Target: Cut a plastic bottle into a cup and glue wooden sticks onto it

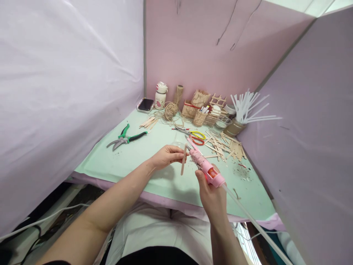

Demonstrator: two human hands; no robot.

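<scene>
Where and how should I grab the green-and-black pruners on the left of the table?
Probably by the right-pointing handle of the pruners, coming from the right. They lie with handles spread apart and the blades pointing left, so that approach should keep fingers off the metal.

No txt/nos. legible, white bottle [160, 98] incl.
</scene>
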